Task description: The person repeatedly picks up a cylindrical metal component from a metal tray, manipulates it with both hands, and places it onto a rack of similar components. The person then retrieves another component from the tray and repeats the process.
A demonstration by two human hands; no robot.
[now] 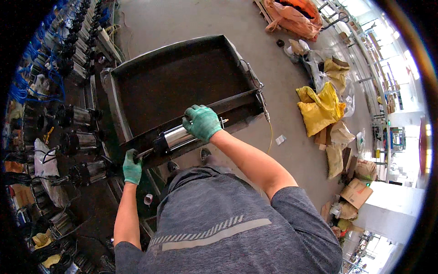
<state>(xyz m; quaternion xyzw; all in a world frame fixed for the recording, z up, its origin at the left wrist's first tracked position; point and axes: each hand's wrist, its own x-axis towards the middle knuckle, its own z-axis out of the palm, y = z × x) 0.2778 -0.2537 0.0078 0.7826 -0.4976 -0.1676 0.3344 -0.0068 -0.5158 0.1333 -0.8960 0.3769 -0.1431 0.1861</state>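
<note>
Left forearm (127, 210) reaching nearly straight forward; gloved left hand (132, 168) curled round dark rod (145, 153) at left end of silver cylinder (177, 138). Right forearm (251, 160) slanting inward, right hand (203, 122) palm down, fingers wrapped over cylinder's right end. Cylinder aslant over near side of black tank (119, 106); resting or lifted, can't tell.

The shirt (228, 201) is dark grey and heathered, with short sleeves (296, 203); across its fabric run a solid pale grey stripe (216, 234) and, alongside, a band of slanted dashes (197, 229). The left glove (132, 170) and right glove (204, 122) are green, the shoes (205, 153) dark.
</note>
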